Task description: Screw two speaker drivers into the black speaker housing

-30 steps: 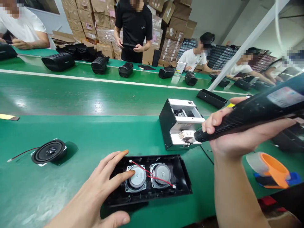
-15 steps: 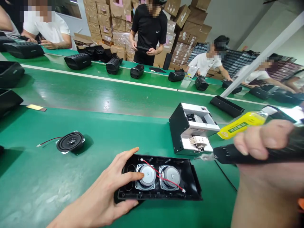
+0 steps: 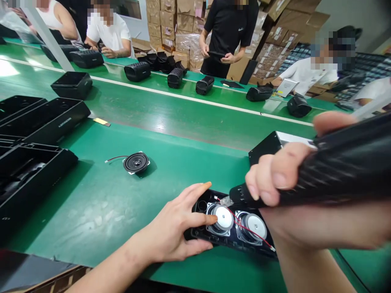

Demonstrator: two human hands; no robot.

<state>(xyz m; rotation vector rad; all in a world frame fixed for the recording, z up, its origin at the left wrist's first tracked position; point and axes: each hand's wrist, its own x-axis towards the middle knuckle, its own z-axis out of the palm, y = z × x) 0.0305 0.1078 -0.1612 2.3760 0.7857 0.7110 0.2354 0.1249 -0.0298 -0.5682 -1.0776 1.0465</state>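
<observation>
A black plastic speaker panel [image 3: 233, 243] lies on the green bench with two silver-backed speaker drivers [image 3: 224, 218] set in it and red wires across them. My left hand [image 3: 175, 226] grips the panel's left end, thumb at the near edge and one finger resting on the left driver. In my right hand [image 3: 282, 173] is a black electric screwdriver [image 3: 342, 162], its clear-sleeved tip over the panel's far edge, beside the left driver. Its bit end is hard to make out. My right forearm covers the panel's right end. A loose speaker driver [image 3: 136, 162] lies farther left, trailing a red wire.
Black speaker housings [image 3: 58, 122] crowd the bench at the left. A black-and-white machine [image 3: 265, 148] stands behind my right hand, partly covered. Beyond runs a green conveyor [image 3: 171, 110] with several speakers along its far side, where people sit and stand. A yellow strip [image 3: 100, 121] lies near the conveyor.
The screwdriver in my right hand has moved left, from beyond the panel's right end to its far edge by the left driver. My left hand stays on the panel. The view has turned left.
</observation>
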